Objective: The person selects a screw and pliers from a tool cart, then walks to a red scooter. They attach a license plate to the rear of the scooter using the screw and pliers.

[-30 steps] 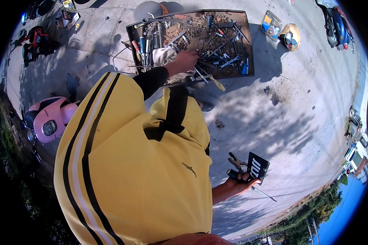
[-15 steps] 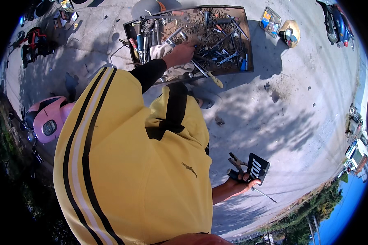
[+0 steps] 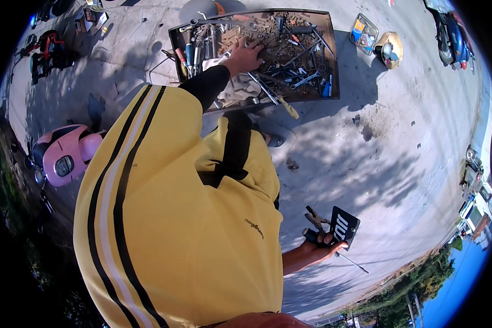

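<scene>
My left hand (image 3: 244,58) reaches into a shallow tool tray (image 3: 336,54), its fingers spread over a heap of small brown metal pieces (image 3: 259,34). Nothing shows in its grasp. Just below the wrist lies a pale crumpled cloth (image 3: 239,87), and a yellow-handled tool (image 3: 288,107) sticks out over the tray's near edge. Down at the lower right, my right hand (image 3: 323,251) is closed around several things at once: pliers (image 3: 315,217), a dark-handled screwdriver (image 3: 355,264) with its shaft pointing away, and a black plate (image 3: 345,224) with white lettering.
Wrenches (image 3: 305,80) and screwdrivers (image 3: 189,53) fill the tray. Right of it stand a clear container (image 3: 363,31) and a yellowish bucket (image 3: 390,50). A pink scooter (image 3: 65,156) is at the left, a red-and-black machine (image 3: 50,56) beyond it, and a blue motorbike (image 3: 452,38) at the far right.
My left hand has shifted slightly left and farther into the tray, and its fingers have spread. The right hand keeps its hold on the same things, almost unmoved.
</scene>
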Available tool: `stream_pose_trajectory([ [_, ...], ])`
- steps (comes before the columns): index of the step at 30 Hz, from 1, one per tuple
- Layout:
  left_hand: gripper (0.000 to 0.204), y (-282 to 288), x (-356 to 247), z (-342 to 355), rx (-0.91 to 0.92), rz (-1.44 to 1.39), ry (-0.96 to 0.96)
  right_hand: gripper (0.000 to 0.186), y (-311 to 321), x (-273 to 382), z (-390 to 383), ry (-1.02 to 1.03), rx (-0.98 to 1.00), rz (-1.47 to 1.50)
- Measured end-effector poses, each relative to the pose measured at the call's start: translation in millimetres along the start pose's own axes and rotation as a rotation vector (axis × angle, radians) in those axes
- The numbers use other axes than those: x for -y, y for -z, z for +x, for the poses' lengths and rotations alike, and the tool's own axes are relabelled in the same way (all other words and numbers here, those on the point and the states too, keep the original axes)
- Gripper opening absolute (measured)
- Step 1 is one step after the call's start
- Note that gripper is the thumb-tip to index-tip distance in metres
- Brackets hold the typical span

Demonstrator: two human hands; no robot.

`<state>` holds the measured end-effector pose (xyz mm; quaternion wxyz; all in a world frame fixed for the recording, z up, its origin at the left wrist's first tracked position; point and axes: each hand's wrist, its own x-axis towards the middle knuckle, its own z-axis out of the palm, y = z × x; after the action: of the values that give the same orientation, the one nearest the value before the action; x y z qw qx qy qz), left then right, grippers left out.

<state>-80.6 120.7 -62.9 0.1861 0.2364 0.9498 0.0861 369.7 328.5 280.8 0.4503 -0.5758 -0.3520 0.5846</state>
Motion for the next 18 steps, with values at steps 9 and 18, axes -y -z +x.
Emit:
stream_pose_trajectory([
  [9,0.043,-33.7,-20.5,-69.1,-0.176,-0.039,-0.199,0.044,-3.8,-0.7,-2.0,0.015,0.101,0.009],
  [18,0.051,-5.9,1.0,-38.8,-0.174,-0.135,-0.146,0.045,-8.6,-0.2,-2.7,0.004,0.073,0.03],
])
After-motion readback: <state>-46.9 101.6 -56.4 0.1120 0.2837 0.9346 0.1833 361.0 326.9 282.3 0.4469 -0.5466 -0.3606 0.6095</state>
